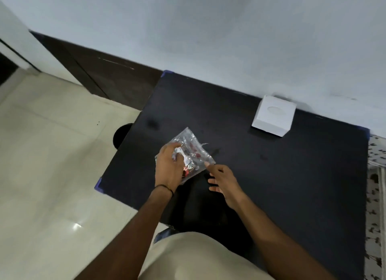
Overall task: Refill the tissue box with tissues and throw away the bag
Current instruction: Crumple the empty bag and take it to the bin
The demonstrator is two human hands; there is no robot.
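A clear plastic bag [193, 152] with red print lies on the black table [271, 175], near its left front part. My left hand [169, 169] grips the bag's near left side. My right hand [223, 181] hovers just right of the bag with fingers spread, its index fingertip close to the bag's right corner. The white tissue box [273, 115] with an oval slot on top stands at the back of the table against the wall, apart from both hands. I cannot tell whether the bag holds tissues.
A grey wall [229, 39] runs behind the table. Pale floor tiles [52, 154] lie to the left. A round dark object [122, 134] sits on the floor by the table's left edge. A patterned surface [376, 185] borders the table on the right.
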